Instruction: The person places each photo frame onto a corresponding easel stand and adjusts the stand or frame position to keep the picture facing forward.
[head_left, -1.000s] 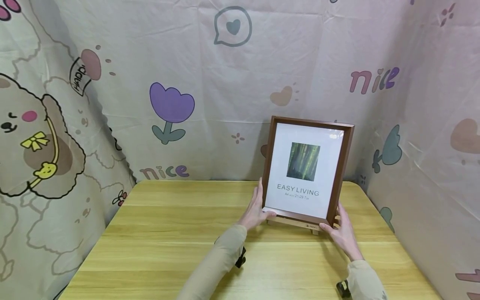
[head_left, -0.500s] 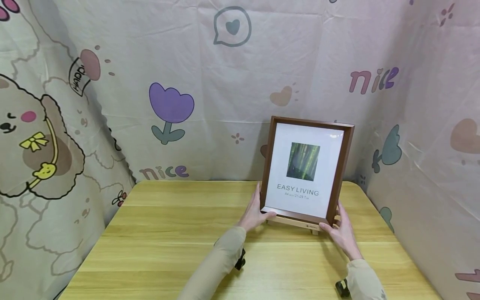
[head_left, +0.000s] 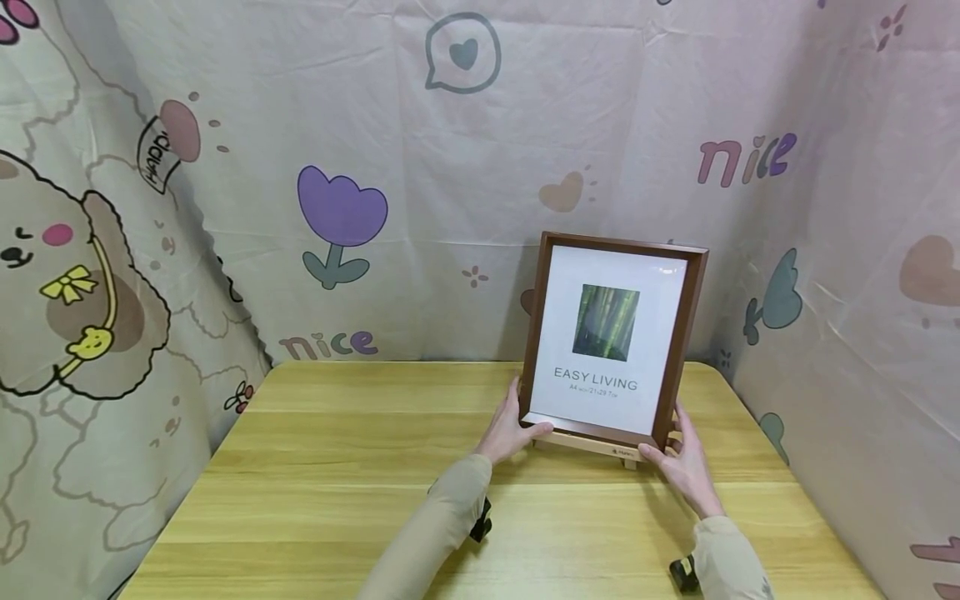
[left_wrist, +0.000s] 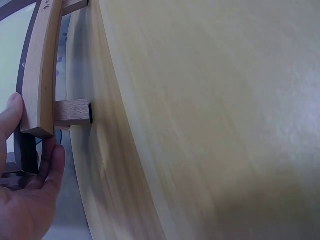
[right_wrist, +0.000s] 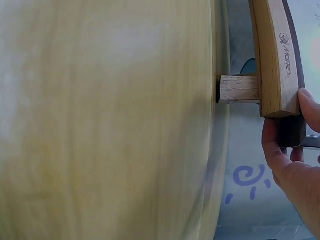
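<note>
A brown picture frame [head_left: 534, 350] with a white "EASY LIVING" insert leans upright on a small wooden easel [head_left: 588, 447], at the right of the table. My left hand [head_left: 506, 432] grips its lower left corner, thumb at the front and fingers round the side. At the lower right corner, my right hand [head_left: 686, 467] holds it the same way. In the left wrist view the thumb lies against the frame beside the easel's ledge [left_wrist: 37, 75], with fingers behind. The right wrist view shows the ledge's printed end [right_wrist: 277, 60] above my fingers. The easel's back is hidden.
The light wood-grain table [head_left: 337, 467] extends left and forward of the easel. Behind it hangs a patterned cloth [head_left: 450, 167], which also covers both sides. A black wrist camera [head_left: 482, 521] sits on the left sleeve, another camera [head_left: 684, 575] on the right.
The frame's lower left corner has shifted slightly left. My left fingers have slid a little down its side. My right hand has stayed nearly still.
</note>
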